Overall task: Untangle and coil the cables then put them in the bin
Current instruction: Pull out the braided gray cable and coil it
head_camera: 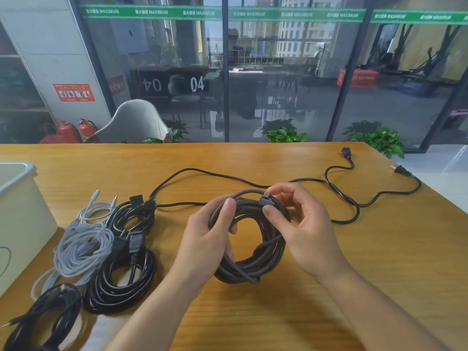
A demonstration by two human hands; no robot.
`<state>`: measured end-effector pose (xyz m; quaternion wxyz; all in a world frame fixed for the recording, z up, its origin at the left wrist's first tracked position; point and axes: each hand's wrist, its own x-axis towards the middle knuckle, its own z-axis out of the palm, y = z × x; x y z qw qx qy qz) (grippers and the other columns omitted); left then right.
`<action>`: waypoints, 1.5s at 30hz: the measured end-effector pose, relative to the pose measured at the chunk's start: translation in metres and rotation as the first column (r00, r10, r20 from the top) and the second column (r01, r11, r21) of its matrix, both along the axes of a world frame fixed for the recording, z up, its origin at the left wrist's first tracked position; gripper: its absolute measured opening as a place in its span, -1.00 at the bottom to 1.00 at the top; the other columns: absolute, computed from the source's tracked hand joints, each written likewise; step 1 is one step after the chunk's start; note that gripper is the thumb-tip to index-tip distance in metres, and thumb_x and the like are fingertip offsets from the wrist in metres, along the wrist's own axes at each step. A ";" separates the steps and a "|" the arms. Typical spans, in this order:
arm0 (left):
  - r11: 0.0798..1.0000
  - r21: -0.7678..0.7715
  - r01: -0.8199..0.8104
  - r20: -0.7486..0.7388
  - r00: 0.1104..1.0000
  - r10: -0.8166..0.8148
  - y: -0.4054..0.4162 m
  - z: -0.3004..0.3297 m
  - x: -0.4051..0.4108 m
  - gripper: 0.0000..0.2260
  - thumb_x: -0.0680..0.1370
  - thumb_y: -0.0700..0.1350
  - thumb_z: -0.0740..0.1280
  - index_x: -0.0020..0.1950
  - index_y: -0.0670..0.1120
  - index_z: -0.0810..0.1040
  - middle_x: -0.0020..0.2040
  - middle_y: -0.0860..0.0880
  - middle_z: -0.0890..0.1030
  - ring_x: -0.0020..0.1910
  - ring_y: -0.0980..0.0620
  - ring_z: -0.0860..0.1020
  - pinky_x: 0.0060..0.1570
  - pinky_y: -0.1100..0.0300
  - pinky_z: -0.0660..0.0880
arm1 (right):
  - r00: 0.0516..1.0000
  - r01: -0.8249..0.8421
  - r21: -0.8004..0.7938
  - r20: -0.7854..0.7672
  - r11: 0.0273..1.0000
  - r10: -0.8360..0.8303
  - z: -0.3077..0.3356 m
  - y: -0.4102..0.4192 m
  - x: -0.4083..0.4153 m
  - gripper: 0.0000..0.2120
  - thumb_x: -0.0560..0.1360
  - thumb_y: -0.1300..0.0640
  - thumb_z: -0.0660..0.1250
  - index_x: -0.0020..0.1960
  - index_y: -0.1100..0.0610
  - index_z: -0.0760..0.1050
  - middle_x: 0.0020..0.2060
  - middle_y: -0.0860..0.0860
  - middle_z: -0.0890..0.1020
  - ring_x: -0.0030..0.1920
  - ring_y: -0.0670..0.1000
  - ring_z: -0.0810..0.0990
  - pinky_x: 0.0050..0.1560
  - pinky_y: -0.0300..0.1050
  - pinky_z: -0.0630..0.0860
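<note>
The braided coil is gripped by the left hand; its plug is pinched by the right hand. Coiling looks nearly finished. Tucking the plug, then binning, seems called for.

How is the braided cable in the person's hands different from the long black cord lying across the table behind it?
The braided cable is wound into a coil; the long black cord sprawls uncoiled in loose curves. The braided cable is held up by the left hand and right hand; the cord lies untouched on the table. The cable looks woven, the cord smooth. Both are dark.
</note>
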<state>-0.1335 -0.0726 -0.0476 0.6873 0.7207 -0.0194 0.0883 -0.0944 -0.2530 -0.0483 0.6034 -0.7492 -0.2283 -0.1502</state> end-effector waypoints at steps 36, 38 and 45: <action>0.988 -0.155 0.001 -0.057 0.998 -0.010 -0.005 -0.005 0.001 -0.69 0.68 0.16 0.17 0.16 0.14 0.70 -0.18 -0.11 0.54 -0.43 -0.05 0.42 -0.26 -0.06 0.46 | 0.986 0.072 -0.211 0.161 0.975 -0.038 -0.016 -0.005 0.008 -0.68 0.61 0.02 0.41 0.36 -0.08 0.55 0.17 -0.24 0.60 0.24 -0.14 0.59 0.22 -0.20 0.52; 0.994 -0.107 0.006 -0.044 0.999 -0.011 -0.006 -0.006 0.001 -0.70 0.69 0.15 0.18 0.16 0.15 0.69 -0.18 -0.10 0.55 -0.42 -0.05 0.42 -0.30 -0.01 0.47 | 0.949 0.180 -0.271 0.299 0.946 -0.095 -0.016 -0.009 0.010 -0.70 0.56 0.04 0.47 0.29 -0.01 0.62 0.09 -0.23 0.62 0.13 -0.16 0.62 0.11 -0.20 0.56; 0.999 -0.042 0.007 -0.039 0.999 -0.009 -0.005 -0.007 0.002 -0.71 0.67 0.18 0.19 0.21 0.17 0.67 -0.20 -0.05 0.56 -0.43 -0.05 0.44 -0.26 -0.05 0.48 | 0.864 0.284 -0.244 0.484 0.927 -0.137 -0.013 -0.011 0.013 -0.78 0.56 0.01 0.45 0.15 0.08 0.65 -0.06 -0.26 0.63 -0.09 -0.34 0.60 -0.09 -0.39 0.53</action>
